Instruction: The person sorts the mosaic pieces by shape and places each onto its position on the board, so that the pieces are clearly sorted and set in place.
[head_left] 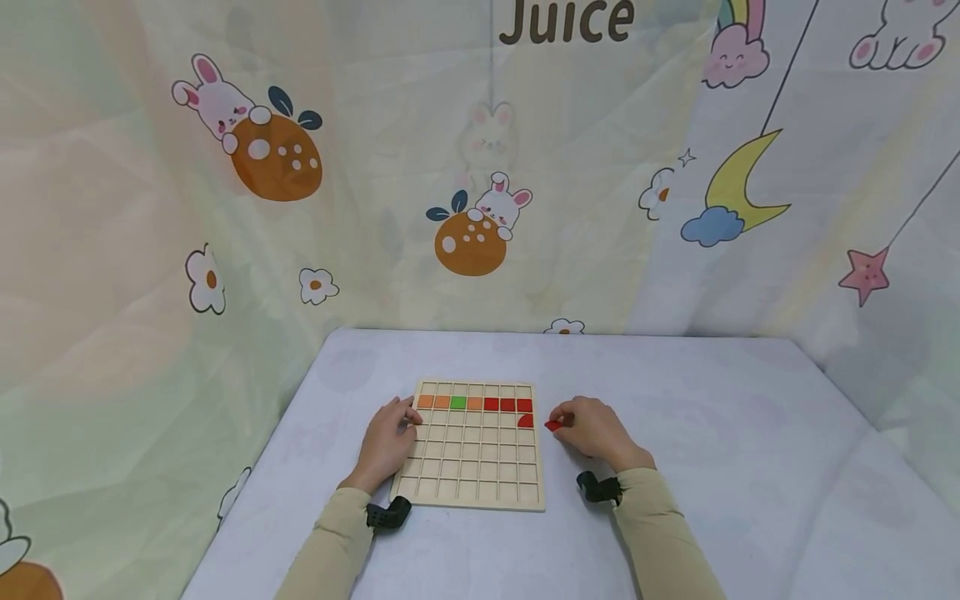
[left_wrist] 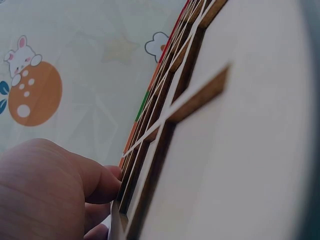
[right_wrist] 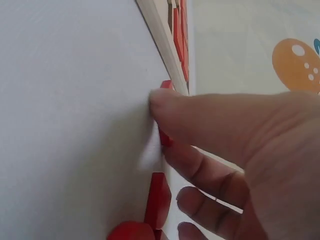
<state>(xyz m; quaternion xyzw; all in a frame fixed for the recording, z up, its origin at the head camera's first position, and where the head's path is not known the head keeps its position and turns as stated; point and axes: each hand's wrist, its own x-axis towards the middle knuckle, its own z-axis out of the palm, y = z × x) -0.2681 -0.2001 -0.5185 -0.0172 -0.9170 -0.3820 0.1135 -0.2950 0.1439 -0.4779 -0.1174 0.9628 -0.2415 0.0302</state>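
A square wooden grid board (head_left: 465,451) lies on the table, with orange, green and red square tiles in a row near its far side. Below the right end of that row sits a red piece with a rounded side (head_left: 526,422). My left hand (head_left: 387,446) grips the board's left edge; in the left wrist view its fingertips (left_wrist: 107,185) are at the rim. Just off the board's right side, my right hand (head_left: 595,431) pinches a small red tile (head_left: 553,425) between thumb and fingers. Under that hand, the right wrist view shows more red pieces (right_wrist: 158,200).
The table (head_left: 750,467) has a white cover. A printed fabric backdrop (head_left: 585,275) with rabbits, oranges and a moon hangs behind and at the sides. Each wrist wears a black camera, such as the one on the left (head_left: 388,513).
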